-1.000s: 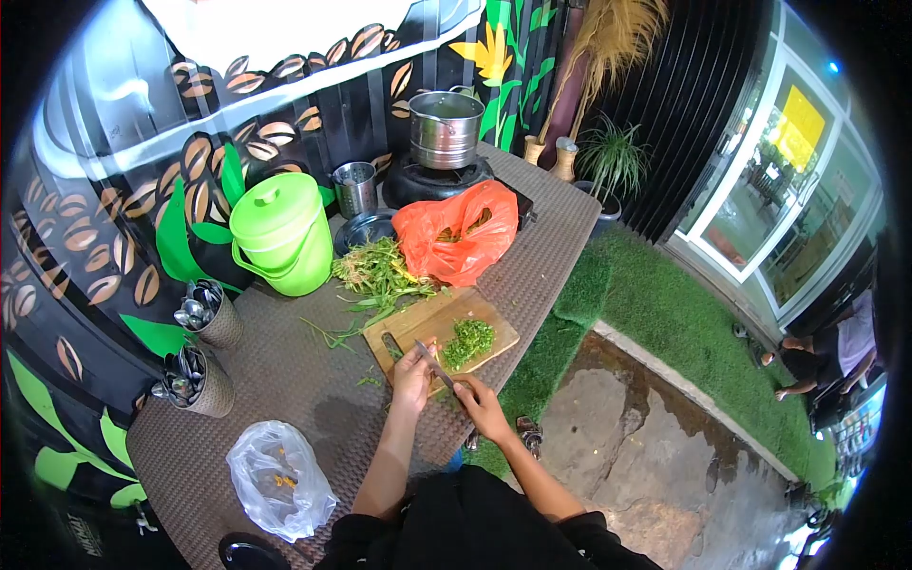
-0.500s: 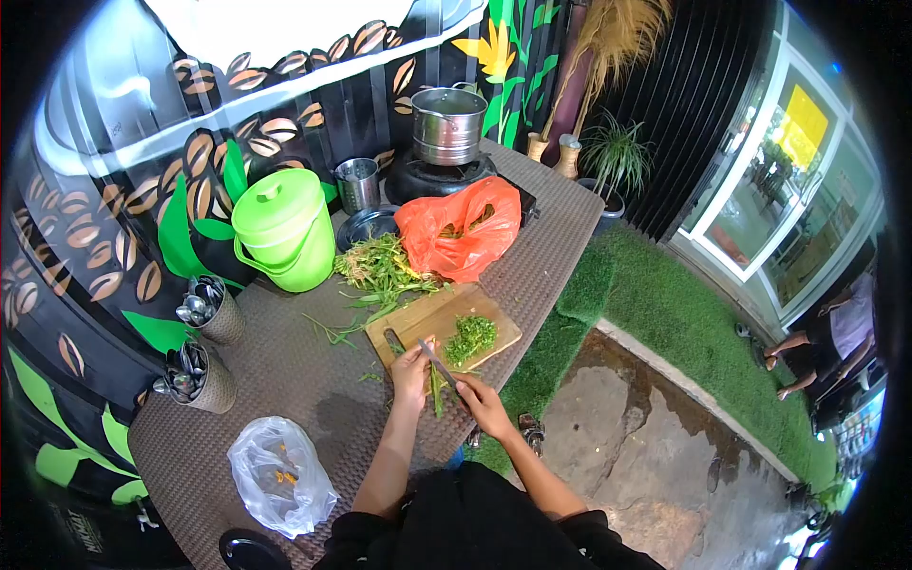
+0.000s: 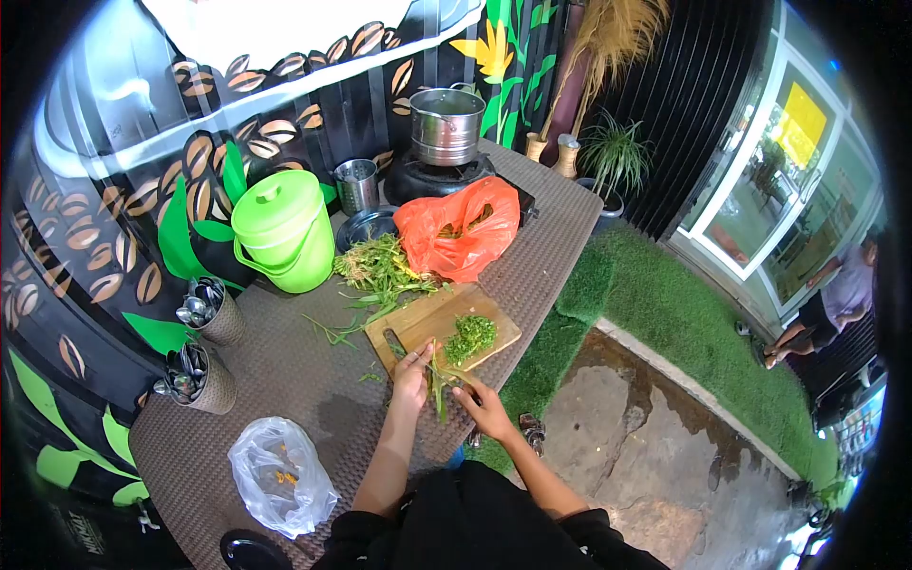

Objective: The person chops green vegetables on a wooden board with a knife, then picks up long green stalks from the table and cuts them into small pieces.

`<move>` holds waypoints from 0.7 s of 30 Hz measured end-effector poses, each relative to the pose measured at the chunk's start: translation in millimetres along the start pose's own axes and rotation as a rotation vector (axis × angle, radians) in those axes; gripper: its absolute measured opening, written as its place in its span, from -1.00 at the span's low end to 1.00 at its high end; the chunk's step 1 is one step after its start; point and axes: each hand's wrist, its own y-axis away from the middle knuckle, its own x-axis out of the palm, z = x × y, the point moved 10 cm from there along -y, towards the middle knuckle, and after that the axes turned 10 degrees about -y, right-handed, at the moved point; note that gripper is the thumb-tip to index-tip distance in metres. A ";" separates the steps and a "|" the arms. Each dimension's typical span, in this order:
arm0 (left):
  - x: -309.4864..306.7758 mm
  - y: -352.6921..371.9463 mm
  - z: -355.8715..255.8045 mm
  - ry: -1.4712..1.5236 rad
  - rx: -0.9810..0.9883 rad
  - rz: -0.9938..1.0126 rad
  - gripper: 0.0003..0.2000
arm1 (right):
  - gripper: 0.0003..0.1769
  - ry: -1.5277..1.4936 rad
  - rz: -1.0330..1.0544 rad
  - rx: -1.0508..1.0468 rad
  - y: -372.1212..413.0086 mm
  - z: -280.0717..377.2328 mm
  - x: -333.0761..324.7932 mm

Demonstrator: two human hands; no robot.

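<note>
My left hand (image 3: 410, 378) pinches the top of a leafy green stem (image 3: 438, 388) over the near edge of the wooden cutting board (image 3: 404, 321). The stem's leaves hang down between my two hands. My right hand (image 3: 486, 412) is closed around a knife, of which only a bit of dark handle shows; its blade is hard to make out against the stem. A small heap of chopped greens (image 3: 472, 339) lies on the right part of the board. Behind the board is a pile of uncut greens (image 3: 382, 268), roots toward the back.
An orange plastic bag (image 3: 456, 237), a lidded green bucket (image 3: 285, 233) and a steel pot (image 3: 446, 126) on a stove stand farther back. Cutlery holders (image 3: 204, 385) line the left side, near a clear plastic bag (image 3: 282, 480). A person (image 3: 836, 294) is by the glass door.
The knife blade, plainly visible before between my hands, has tilted and hardly shows now. My hands stay nearly in place. The person at the right has straightened up somewhat.
</note>
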 end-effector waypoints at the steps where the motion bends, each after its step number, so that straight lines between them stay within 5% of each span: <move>1: -1.6 0.1 -0.2 0.016 -0.001 -0.006 -0.64 | -0.55 -0.069 -0.007 -0.100 0.2 11.6 -0.5; 8: 17.9 11.7 -15.8 -0.136 -0.001 0.025 -0.63 | -0.54 0.022 -0.017 -0.201 2.0 29.6 -3.0; 11: 24.2 12.1 0.7 0.015 -0.097 0.101 -0.64 | -0.54 0.037 -0.019 -0.041 1.6 31.7 -4.0; 21: 12.2 5.6 33.9 0.132 -0.173 0.289 -0.60 | -0.56 0.003 -0.150 -0.216 -6.2 6.9 -9.4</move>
